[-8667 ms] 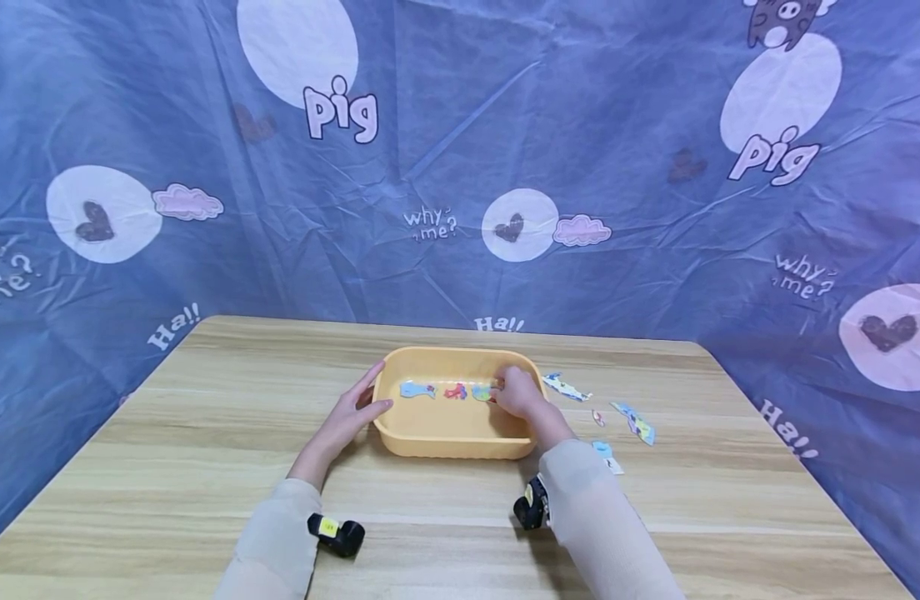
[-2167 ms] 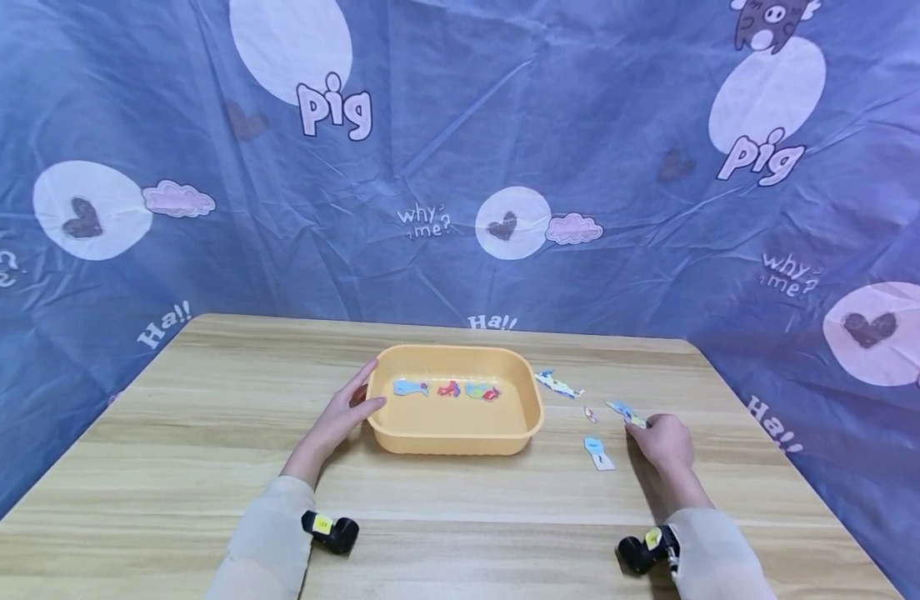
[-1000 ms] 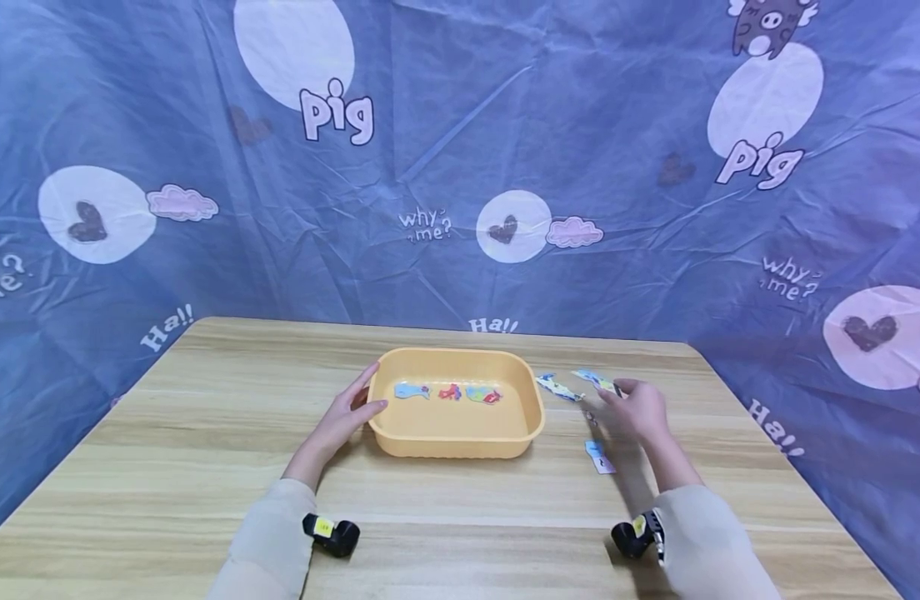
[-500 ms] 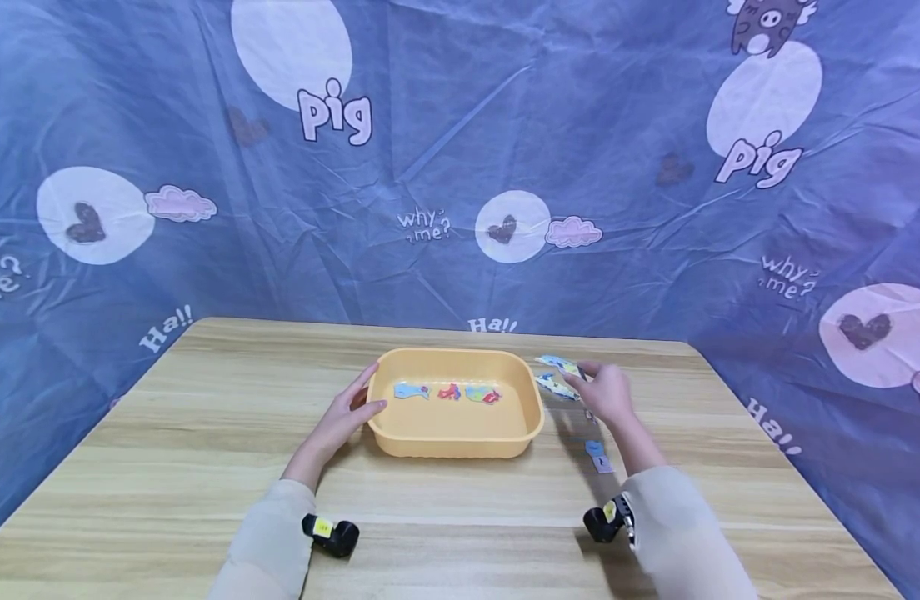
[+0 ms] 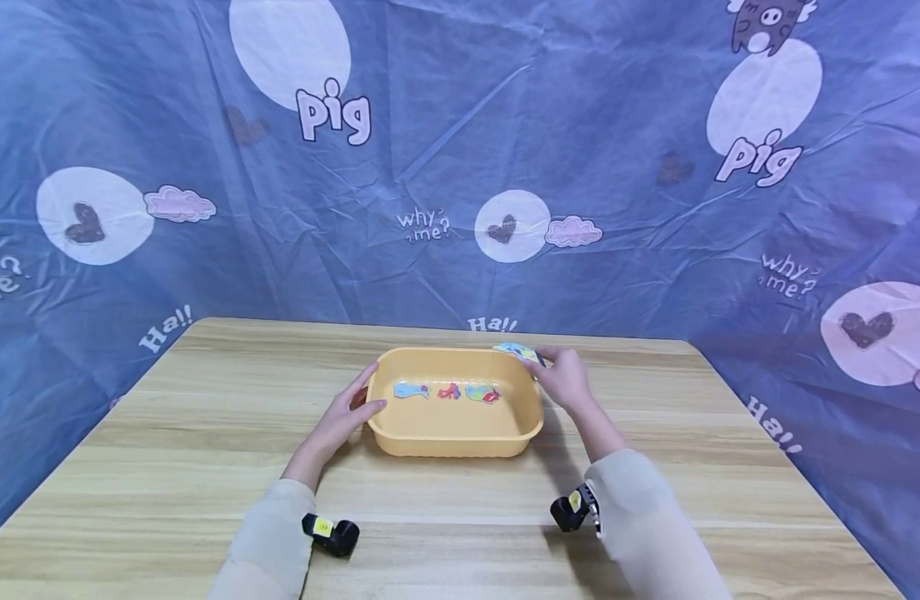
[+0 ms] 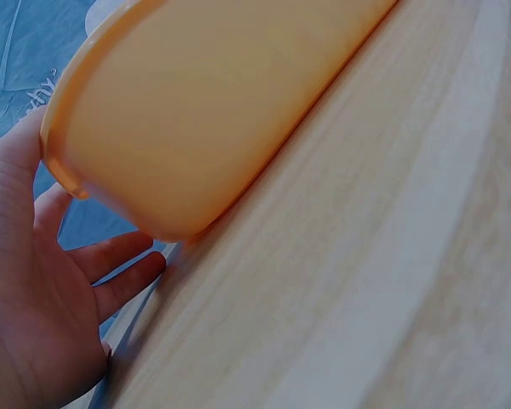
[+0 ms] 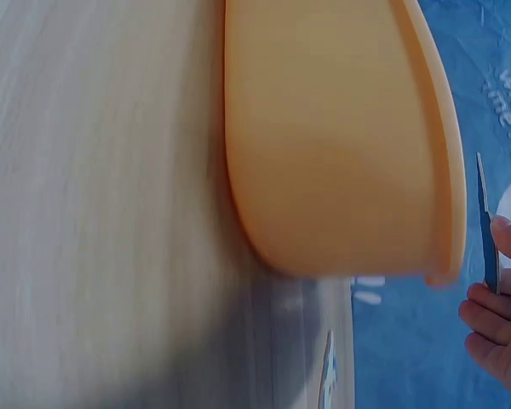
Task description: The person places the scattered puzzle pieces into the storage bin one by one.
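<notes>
In the head view, my left hand (image 5: 347, 417) holds the left end of a yellow plastic tub (image 5: 452, 447). The left wrist view shows the thumb over the rim and other fingers along the end wall. My right hand (image 5: 565, 379) pinches a flat, colourful cutout piece (image 5: 517, 352) above the tub's far right rim. From the right wrist view, this piece (image 7: 487, 230) is thin and seen edge-on between thumb and fingers. Inside the tub lie a light-blue cutout (image 5: 411, 391), a red one (image 5: 449, 391) and a green-and-red one (image 5: 482, 394).
The tub stands on a wood-grain table (image 5: 242, 400). Another cutout (image 7: 328, 375) lies on the table in the right wrist view; in the head view my right hand and forearm hide that side. A blue printed cloth (image 5: 445, 283) hangs behind the table.
My right hand left the tub, picked up the cutout from the table's right side, then carried it left and up to the tub's far rim. My left hand stayed at the tub.
</notes>
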Action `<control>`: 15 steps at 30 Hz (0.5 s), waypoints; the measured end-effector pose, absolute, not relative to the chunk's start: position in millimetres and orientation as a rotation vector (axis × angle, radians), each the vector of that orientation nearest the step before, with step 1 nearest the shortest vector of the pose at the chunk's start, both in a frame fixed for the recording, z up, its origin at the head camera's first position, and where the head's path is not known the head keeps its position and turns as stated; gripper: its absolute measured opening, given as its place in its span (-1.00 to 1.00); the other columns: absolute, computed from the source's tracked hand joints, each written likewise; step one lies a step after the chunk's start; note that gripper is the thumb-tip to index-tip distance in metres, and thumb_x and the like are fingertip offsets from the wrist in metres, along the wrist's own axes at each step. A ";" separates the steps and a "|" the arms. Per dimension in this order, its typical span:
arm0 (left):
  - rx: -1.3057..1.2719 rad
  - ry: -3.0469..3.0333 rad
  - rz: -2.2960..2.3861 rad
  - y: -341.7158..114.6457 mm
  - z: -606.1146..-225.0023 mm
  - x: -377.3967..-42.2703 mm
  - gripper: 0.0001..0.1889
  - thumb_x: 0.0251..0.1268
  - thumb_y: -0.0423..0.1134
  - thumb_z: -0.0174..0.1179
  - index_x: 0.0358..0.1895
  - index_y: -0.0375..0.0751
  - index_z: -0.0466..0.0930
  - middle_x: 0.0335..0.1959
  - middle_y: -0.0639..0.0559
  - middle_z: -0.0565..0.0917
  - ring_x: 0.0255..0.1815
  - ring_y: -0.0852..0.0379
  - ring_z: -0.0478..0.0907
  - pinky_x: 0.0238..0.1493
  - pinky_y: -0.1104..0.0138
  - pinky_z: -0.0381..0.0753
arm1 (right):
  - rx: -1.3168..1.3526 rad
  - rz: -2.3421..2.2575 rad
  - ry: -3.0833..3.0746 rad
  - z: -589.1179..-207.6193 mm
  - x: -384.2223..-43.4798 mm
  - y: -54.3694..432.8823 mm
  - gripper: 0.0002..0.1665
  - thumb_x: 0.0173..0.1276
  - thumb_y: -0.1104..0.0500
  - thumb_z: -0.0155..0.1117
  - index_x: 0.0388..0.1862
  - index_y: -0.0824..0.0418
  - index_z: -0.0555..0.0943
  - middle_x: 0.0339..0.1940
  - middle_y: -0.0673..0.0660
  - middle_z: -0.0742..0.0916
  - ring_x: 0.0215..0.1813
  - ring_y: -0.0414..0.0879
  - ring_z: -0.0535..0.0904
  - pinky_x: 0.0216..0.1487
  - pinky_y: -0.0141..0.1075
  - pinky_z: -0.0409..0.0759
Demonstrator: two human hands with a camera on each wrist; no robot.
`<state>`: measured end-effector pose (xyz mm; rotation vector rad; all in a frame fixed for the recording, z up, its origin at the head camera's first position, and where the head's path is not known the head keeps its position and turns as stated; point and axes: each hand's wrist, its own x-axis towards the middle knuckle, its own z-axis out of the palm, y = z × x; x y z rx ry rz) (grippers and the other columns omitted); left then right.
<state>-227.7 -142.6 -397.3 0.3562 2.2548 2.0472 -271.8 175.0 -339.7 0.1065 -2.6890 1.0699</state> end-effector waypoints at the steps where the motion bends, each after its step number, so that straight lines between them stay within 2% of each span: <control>1: 0.358 2.254 2.049 -142.6 -397.4 -227.8 -0.31 0.14 -0.35 0.06 0.33 -0.17 -0.06 0.29 -0.26 0.01 0.22 -0.18 0.08 0.09 0.17 0.26 | 0.110 1.079 -2.690 -339.5 -272.1 171.6 -0.52 0.08 0.15 0.24 -0.08 0.46 0.50 -0.09 0.32 0.56 0.03 0.19 0.40 0.08 -0.05 0.30; 15: 0.375 2.231 2.056 -143.2 -398.9 -227.8 -0.32 0.16 -0.36 0.05 0.33 -0.18 -0.07 0.27 -0.30 0.03 0.21 -0.18 0.08 0.07 0.18 0.29 | 0.267 1.147 -2.692 -345.8 -273.1 129.3 -0.52 0.05 0.17 0.28 -0.09 0.46 0.51 -0.12 0.31 0.58 0.01 0.15 0.43 0.08 -0.10 0.32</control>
